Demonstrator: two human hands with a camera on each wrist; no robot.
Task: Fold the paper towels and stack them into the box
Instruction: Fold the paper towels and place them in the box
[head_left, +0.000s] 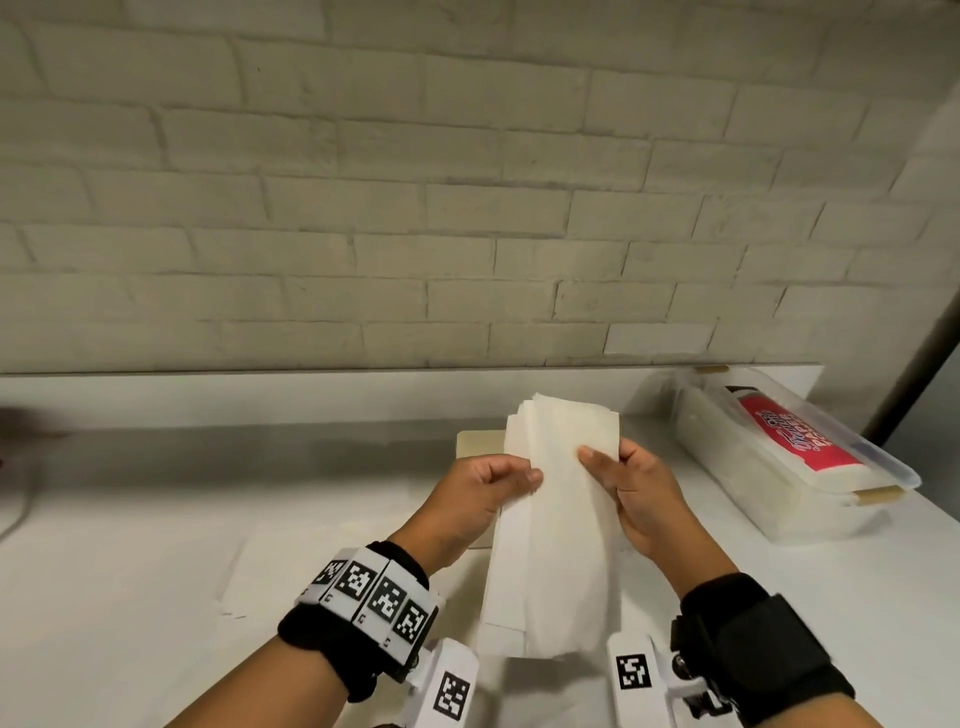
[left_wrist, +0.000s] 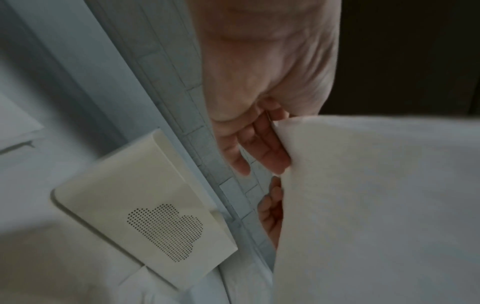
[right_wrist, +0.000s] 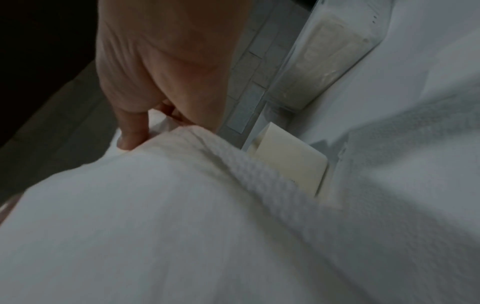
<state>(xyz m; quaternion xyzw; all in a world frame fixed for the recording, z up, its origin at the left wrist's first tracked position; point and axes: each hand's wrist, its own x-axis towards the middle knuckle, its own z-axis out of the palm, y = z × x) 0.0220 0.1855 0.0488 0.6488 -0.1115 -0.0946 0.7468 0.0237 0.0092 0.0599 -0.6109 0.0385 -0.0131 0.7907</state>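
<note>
Soft, matt white paper in the towels (head_left: 558, 519), finely embossed and woven-looking along the folded edge in the right wrist view (right_wrist: 259, 170). Under the towels, a cream box (left_wrist: 145, 207) of smooth, matt card or plastic, cannot tell which, with a cloud of small printed or punched dots on top. Right of the towels, a tub (head_left: 789, 467) of clear, glossy plastic, with a shiny red label showing under its lid. Beneath the towels, a smooth, matt white table (head_left: 156, 545). Behind the towels, a rough, matt wall (head_left: 467, 182) of painted off-white brick. Near the towels, black cloth bands (head_left: 753, 639) with white printed marker tiles.
</note>
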